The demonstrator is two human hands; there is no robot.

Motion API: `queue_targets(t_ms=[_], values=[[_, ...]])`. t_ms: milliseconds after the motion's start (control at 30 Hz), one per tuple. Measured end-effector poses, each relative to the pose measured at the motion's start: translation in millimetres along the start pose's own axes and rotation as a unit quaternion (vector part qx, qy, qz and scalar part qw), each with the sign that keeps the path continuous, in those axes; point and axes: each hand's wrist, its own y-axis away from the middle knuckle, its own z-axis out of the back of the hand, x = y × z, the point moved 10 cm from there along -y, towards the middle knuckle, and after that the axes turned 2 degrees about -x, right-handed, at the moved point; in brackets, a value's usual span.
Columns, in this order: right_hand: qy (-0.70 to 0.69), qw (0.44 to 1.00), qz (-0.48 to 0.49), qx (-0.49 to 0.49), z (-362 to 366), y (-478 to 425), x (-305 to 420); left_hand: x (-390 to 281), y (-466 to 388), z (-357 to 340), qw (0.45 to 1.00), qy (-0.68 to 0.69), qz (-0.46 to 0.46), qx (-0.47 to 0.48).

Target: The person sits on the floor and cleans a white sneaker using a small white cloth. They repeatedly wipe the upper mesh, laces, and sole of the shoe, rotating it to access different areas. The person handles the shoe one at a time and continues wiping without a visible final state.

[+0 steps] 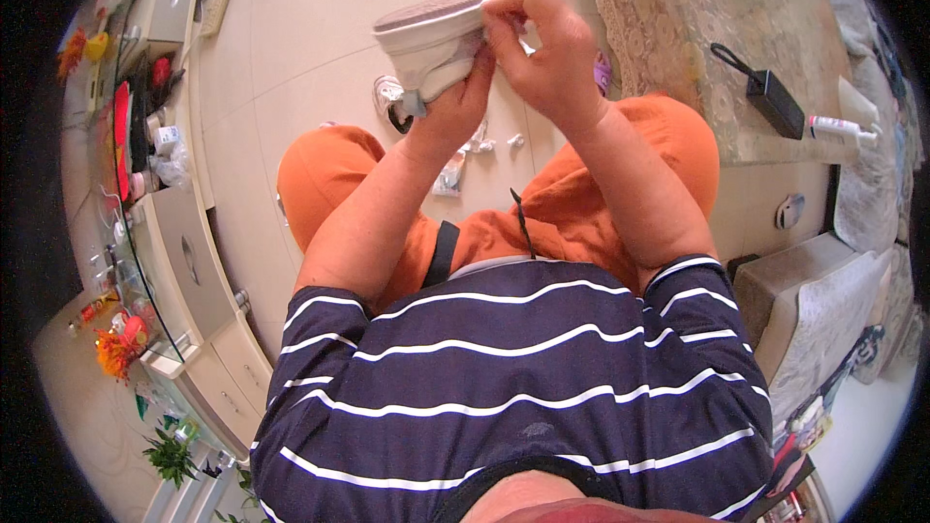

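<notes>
A white shoe (436, 51) is held up in front of me, its sole turned upward and towards the far side. My left hand (465, 98) grips it from below, with the fingers mostly hidden behind the shoe. My right hand (541, 43) is at the right end of the sole, thumb and forefinger pinched together at its edge; a small white bit, perhaps a wipe or tissue, shows between the fingers. Another shoe (392, 103) lies on the floor beyond my left forearm. Crumpled white tissues (481, 142) and a plastic packet (450, 176) lie on the floor between my knees.
To the right stands a table with a patterned cover (654, 22), bearing a black box-shaped device with a strap (776, 105) and a white tube (835, 127). A cluttered cabinet (178, 232) runs along the left. A purple shoe (601, 73) is by the table.
</notes>
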Motion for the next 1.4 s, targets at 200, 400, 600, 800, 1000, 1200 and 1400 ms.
queue_targets(t_ms=[200, 400, 600, 800, 1000, 1200, 1400], values=[[0.015, 0.991, 0.127, 0.043, -28, 16, 45, 1, 10, -18, 0.980, -0.148, -0.136, -0.006], [0.037, 0.997, 0.057, -0.025, -12, 9, 27, 12, 10, -16, 0.989, -0.113, -0.092, -0.014], [0.118, 0.991, -0.062, -0.010, 6, 1, -27, 17, 2, -2, 0.988, 0.080, 0.135, -0.006], [0.097, 0.994, -0.045, -0.015, 4, -3, -20, 20, 5, 3, 0.978, 0.071, 0.194, 0.011], [0.098, 0.995, -0.011, -0.006, -5, 3, -17, 21, 10, 0, 0.989, 0.069, 0.130, -0.007], [0.091, 0.993, -0.050, -0.060, 18, -8, -25, 8, 5, 9, 0.978, 0.129, 0.159, -0.048], [0.015, 0.963, -0.253, -0.092, 37, -6, -75, 10, -3, 27, 0.956, 0.222, 0.164, -0.096]])
